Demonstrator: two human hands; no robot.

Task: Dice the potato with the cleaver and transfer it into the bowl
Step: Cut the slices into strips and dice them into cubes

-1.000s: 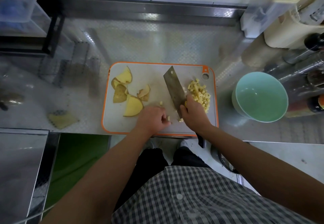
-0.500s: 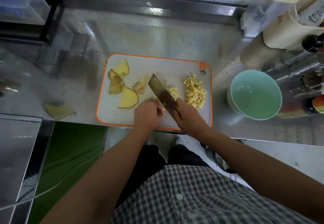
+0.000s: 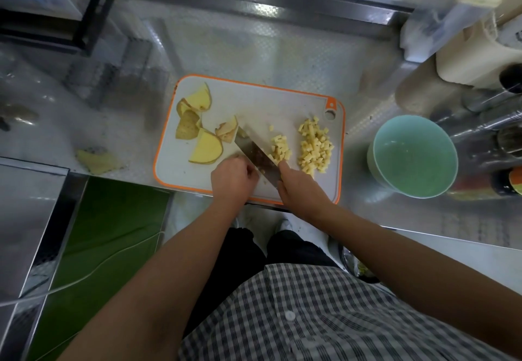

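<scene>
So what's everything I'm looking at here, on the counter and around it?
cutting board: one, white, orange rim, on steel counter
cleaver: one, steel, blade between the hands
diced potato: two heaps, pale yellow, board's right half
potato offcuts: several, yellow-brown, board's left half
bowl: one, mint green, right of board, empty
scrap: one, yellowish, counter left of board
bottles: several, dark, blurred, far right
left hand: one, curled beside blade, contents hidden
right hand: one, grips cleaver handle
</scene>
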